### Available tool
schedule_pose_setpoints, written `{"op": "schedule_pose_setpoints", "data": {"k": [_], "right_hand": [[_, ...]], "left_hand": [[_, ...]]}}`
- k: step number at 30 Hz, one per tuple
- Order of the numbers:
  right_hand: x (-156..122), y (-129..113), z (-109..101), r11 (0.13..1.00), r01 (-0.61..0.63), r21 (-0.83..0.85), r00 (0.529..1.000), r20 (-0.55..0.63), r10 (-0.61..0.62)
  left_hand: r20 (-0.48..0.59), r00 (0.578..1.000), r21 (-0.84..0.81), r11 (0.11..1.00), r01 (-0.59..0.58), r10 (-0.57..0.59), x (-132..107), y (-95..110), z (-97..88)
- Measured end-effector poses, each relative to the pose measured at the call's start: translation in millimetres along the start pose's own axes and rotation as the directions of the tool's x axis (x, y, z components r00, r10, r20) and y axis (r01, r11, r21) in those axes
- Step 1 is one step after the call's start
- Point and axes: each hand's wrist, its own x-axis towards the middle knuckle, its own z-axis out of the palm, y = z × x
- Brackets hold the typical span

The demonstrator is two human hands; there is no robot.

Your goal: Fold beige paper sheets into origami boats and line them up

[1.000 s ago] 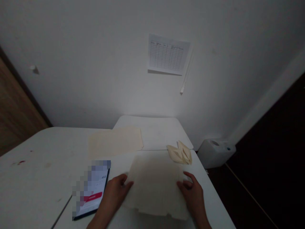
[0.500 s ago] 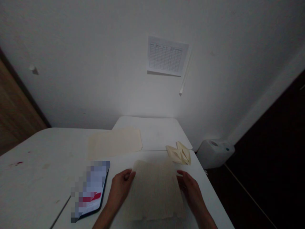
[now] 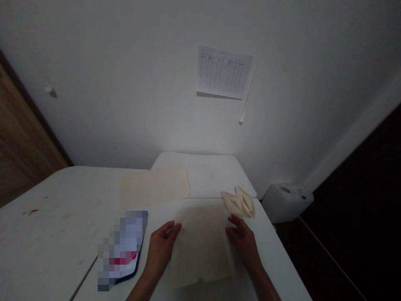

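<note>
A thin, cream-coloured paper sheet (image 3: pixel 202 246) hangs before me over the white table, slightly blurred by motion. At its upper left edge my left hand (image 3: pixel 163 240) has thumb and fingers closed in a pinch on the paper. On the other side my right hand (image 3: pixel 244 238) is at the right edge, thumb and forefinger apart; whether it touches the sheet I cannot tell. Just beyond that hand lies a folded cream paper piece (image 3: pixel 239 202) with pointed flaps. More flat cream paper (image 3: pixel 153 186) rests behind and to the left.
A phone (image 3: pixel 125 251) with a blurred-out screen lies left of my left hand, across the joint between white tables (image 3: pixel 46 234). A printed chart (image 3: pixel 224 73) hangs on the wall. A white plastic jerrycan (image 3: pixel 285 205) stands beyond the table's right edge.
My right hand has shifted left, towards the sheet. The sheet's right and lower edges have moved left and up a little. The camera view has turned slightly left.
</note>
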Motion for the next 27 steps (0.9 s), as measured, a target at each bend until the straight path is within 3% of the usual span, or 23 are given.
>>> {"op": "schedule_pose_setpoints", "data": {"k": [5,8,13,20,27], "right_hand": [[-2.9,-12.6,3.9,0.985,-0.156,0.076,0.961,0.243,0.134],[-8.6,-18.0,11.0,0.951,-0.258,0.168,0.928,0.318,0.195],[-15.0,-20.2,26.6,0.918,-0.331,0.216,0.913,0.319,0.254],[-9.9,-16.3,36.7,0.967,-0.245,0.073,0.935,0.281,0.216],[-14.1,-20.2,40.2,0.972,-0.232,0.024,0.949,0.227,0.221]], "left_hand": [[0.012,1.000,-0.058,0.998,0.017,-0.016,-3.9,1.4,2.3],[0.008,1.000,-0.043,0.999,0.015,-0.015,-5.8,0.9,4.9],[0.024,1.000,-0.012,1.000,-0.003,0.003,-8.5,0.1,8.7],[-0.010,0.999,0.149,0.988,-0.045,0.047,-10.4,1.5,11.4],[0.082,0.996,0.096,0.994,-0.045,0.037,-11.1,-5.5,15.6]]}}
